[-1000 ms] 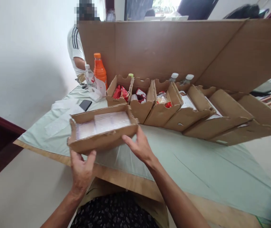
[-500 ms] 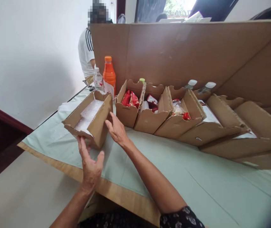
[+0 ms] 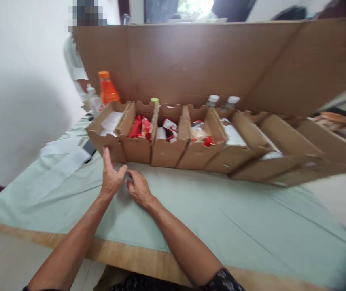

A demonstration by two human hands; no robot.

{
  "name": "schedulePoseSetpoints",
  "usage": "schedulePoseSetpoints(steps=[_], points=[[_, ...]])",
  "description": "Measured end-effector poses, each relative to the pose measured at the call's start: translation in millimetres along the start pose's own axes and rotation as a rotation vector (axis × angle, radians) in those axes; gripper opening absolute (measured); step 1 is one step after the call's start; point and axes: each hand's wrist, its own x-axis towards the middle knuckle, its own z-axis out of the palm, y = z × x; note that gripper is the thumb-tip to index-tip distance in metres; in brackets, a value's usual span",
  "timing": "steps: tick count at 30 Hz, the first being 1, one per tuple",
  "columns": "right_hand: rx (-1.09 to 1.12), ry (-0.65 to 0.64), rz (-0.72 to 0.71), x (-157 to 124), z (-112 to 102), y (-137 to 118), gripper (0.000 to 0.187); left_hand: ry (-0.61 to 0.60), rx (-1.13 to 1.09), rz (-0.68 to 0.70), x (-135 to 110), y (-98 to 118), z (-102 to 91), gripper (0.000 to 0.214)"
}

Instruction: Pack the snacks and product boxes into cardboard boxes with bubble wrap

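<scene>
At the left end of a row, a cardboard bin (image 3: pixel 107 144) with white sheets of packing material (image 3: pixel 111 123) inside stands against its neighbour. My left hand (image 3: pixel 111 178) is at this bin's front wall, fingers pointing up and thumb spread away, holding nothing. Just right of it, low over the cloth, my right hand (image 3: pixel 140 189) has loosely bent fingers with a gap to the thumb and nothing between them. The second bin (image 3: pixel 138 151) contains red snack packets (image 3: pixel 141 127). A third bin (image 3: pixel 166 154) has a red-and-white packet (image 3: pixel 171 128) and something white inside.
More cardboard bins (image 3: pixel 201 157) lean along the row to the right. Behind are an orange bottle (image 3: pixel 109 89), a clear bottle (image 3: pixel 94 101) and a tall cardboard panel (image 3: pixel 197 60). White strips (image 3: pixel 63 167) and a dark flat object (image 3: pixel 89 148) lie left on the green cloth (image 3: pixel 191 210).
The bin with white sheets, earlier tilted and apart, now sits squarely beside the bin of red packets. My right hand has left its side and come down near my left hand. The view swung right.
</scene>
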Motion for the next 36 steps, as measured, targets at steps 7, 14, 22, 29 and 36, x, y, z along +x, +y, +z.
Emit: schedulePoseSetpoints(steps=[7,14,22,29,36], points=[[-0.128,-0.231,-0.130,-57,-33,-3,0.012,-0.216,0.039,-0.197,-55,-9,18.1,0.088],[-0.032,-0.061,0.009,-190,-257,21,0.023,-0.482,0.482,0.243,-92,-47,28.8,0.064],[-0.959,0.330,0.696,-170,-503,55,0.038,-0.453,0.706,0.428,-102,-47,31.7,0.065],[-0.863,-0.140,0.869,-128,-507,104,0.017,-0.441,0.712,0.456,-101,-48,29.6,0.059],[-0.893,-0.225,0.891,-143,-515,115,0.031,-0.402,0.701,0.462,-104,-48,30.1,0.056]])
